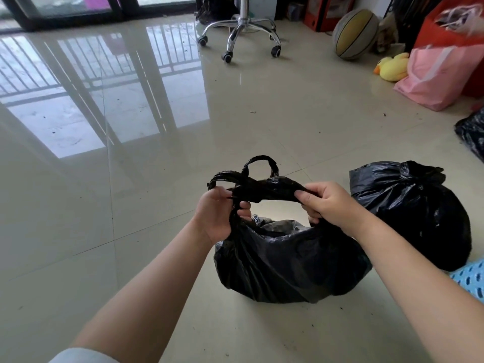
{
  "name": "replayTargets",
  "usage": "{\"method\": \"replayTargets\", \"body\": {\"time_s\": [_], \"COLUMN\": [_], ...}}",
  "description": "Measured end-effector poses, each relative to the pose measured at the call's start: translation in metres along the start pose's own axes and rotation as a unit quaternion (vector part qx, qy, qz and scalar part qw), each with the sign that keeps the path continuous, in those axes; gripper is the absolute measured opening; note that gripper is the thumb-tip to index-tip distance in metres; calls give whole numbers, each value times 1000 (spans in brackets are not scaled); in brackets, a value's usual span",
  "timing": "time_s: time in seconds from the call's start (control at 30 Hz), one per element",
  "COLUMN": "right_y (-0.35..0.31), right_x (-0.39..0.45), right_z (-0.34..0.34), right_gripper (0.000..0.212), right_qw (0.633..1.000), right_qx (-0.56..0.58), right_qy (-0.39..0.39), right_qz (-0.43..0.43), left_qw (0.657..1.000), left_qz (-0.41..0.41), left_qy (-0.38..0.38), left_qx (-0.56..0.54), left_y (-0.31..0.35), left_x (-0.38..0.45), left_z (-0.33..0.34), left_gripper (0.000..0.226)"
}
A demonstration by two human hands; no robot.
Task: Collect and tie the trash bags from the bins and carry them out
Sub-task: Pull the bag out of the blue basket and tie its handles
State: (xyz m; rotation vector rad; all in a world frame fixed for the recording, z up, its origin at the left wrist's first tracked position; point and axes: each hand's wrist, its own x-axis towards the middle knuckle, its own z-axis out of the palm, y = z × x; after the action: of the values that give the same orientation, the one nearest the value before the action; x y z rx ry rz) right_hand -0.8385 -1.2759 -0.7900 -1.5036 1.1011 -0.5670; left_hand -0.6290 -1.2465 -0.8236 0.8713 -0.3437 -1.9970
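Observation:
A black trash bag (282,263) sits on the tiled floor in front of me, its mouth partly open. Its two handle strips (264,184) are crossed above it, with loops sticking up behind. My left hand (220,213) grips the left strip, fingers curled round it. On the other side, my right hand (330,203) pinches the right strip between thumb and fingers. A second black trash bag (416,210), knotted at the top, rests on the floor just to the right.
A chrome swivel-chair base (243,35) stands at the back centre. A basketball (355,34), a yellow plush duck (392,68), a pink bag (440,77) and a red bag (450,32) line the right side. Another black bag (471,134) and a blue perforated mat (468,281) lie at the right edge.

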Motion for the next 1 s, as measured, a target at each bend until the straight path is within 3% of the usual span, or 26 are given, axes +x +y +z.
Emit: {"method": "replayTargets", "body": {"time_s": [0.1, 0.17, 0.23, 0.37, 0.47, 0.57, 0.7, 0.8, 0.9, 1.0], "right_y": [1, 0, -2, -1, -1, 0, 2, -3, -11, -17], "right_x": [1, 4, 3, -2, -2, -3, -2, 1, 3, 3], "right_z": [14, 34, 41, 39, 27, 17, 8, 5, 1, -4], "right_gripper": [38, 29, 16, 17, 18, 25, 38, 32, 27, 21], "right_qw": [991, 984, 980, 987, 988, 983, 990, 994, 997, 993], "right_qx": [12, -87, -152, -150, -118, -110, -97, -60, -17, 66], "right_qy": [131, 142, 103, -38, -96, -120, -41, -28, -15, -39], "right_qz": [-38, -60, -74, -32, 30, 83, 93, 82, 74, 91], "left_qw": [998, 996, 993, 989, 994, 984, 910, 848, 811, 737], "left_qz": [13, 8, 1, 2, 14, -23, -76, -9, 75, 182], "left_qy": [-55, -58, -30, 69, 62, 36, 19, 62, 109, 186], "left_qx": [36, 67, 112, 131, 92, 174, 408, 527, 570, 623], "left_y": [-7, -15, -15, -6, -4, -4, -7, -7, -7, -11], "left_x": [-2, -5, -3, 1, 0, -4, -10, -8, -5, 0], "left_z": [-8, -13, -2, 16, 17, 18, 26, 32, 40, 41], "left_gripper": [54, 64, 62, 44, 46, 45, 34, 30, 20, 29]}}
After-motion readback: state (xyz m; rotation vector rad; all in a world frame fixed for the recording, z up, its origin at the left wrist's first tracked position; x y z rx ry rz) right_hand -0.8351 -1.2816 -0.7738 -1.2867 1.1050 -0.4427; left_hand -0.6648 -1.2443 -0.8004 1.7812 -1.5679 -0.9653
